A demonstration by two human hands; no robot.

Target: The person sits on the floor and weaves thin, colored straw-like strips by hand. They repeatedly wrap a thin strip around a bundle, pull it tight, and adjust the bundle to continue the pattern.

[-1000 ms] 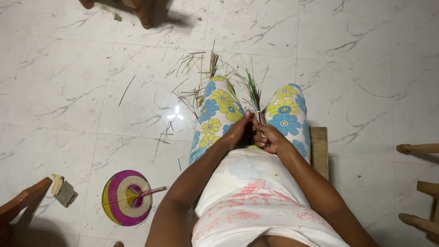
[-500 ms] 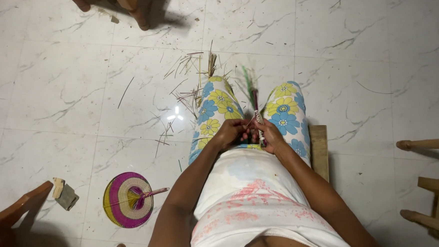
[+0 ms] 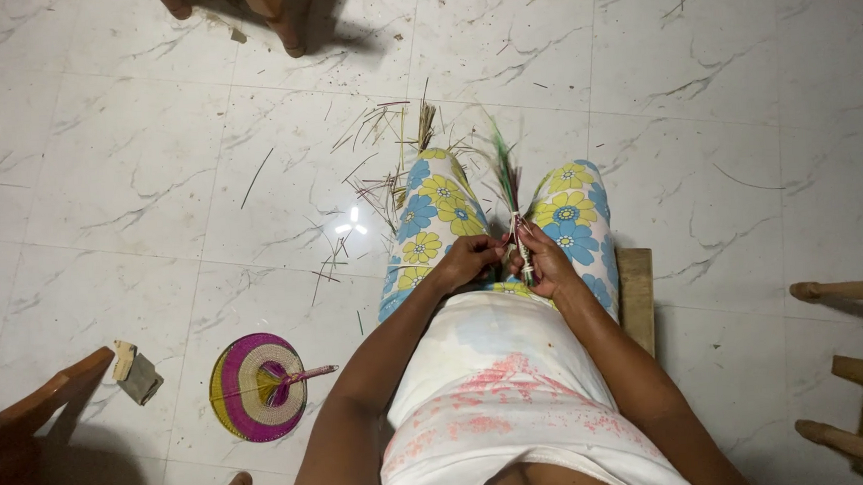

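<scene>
I sit on a low wooden stool [image 3: 637,291] with my knees in flowered trousers. Between my knees stands a thin bundle of green and straw-coloured grass stalks [image 3: 509,184], tied with pale string near its lower end. My right hand [image 3: 551,261] grips the bundle's bound lower part. My left hand [image 3: 467,260] is closed beside it, fingers pinching at the binding. The stalk tops are blurred.
Loose dry stalks [image 3: 379,176] lie scattered on the white marble floor ahead of my knees. A round woven fan, purple and yellow [image 3: 258,386], lies at my left with a small block [image 3: 135,371] near it. Wooden chair legs stand at top [image 3: 272,15], left [image 3: 37,411] and right [image 3: 847,292].
My hands have shifted slightly together around the bundle, and the stalk tops now stand more upright between my knees. The view has tilted a little.
</scene>
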